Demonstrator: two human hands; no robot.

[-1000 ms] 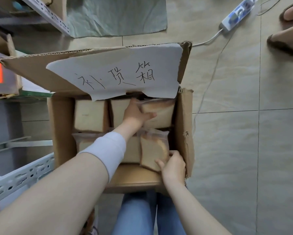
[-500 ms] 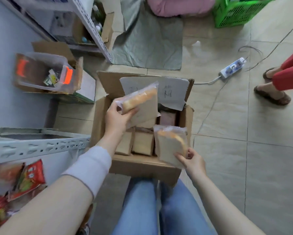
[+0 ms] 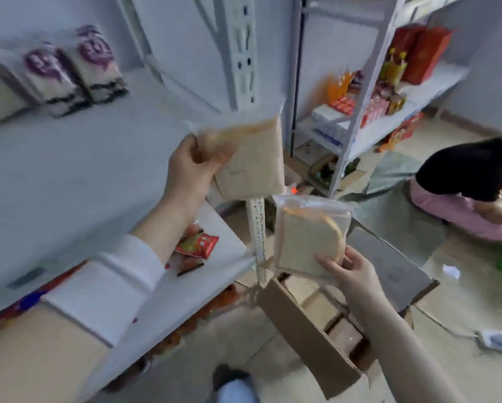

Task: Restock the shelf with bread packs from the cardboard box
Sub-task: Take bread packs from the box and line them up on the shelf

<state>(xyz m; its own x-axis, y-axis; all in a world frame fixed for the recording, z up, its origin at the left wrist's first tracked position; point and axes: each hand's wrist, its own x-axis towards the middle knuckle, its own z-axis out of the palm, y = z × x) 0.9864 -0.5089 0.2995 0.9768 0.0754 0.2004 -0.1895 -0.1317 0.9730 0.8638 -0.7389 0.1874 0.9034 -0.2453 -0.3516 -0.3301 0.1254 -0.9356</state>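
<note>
Transfer step. Cardboard box (image 3: 302, 335) on floor, more packs inside. Right hand (image 3: 356, 274) pinches lower bread pack (image 3: 305, 242) just above the box. Left hand (image 3: 188, 173) grips upper bread pack (image 3: 252, 164), raised beside the shelf (image 3: 84, 170). Next, probably: set upper pack on the bare board.

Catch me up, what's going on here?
A person is restocking bread. Their left grip holds one bread pack raised near the white shelf, not yet set down. Their right grip holds a second bread pack above the open cardboard box, where more packs sit. In the background another person crouches on the floor.
</note>
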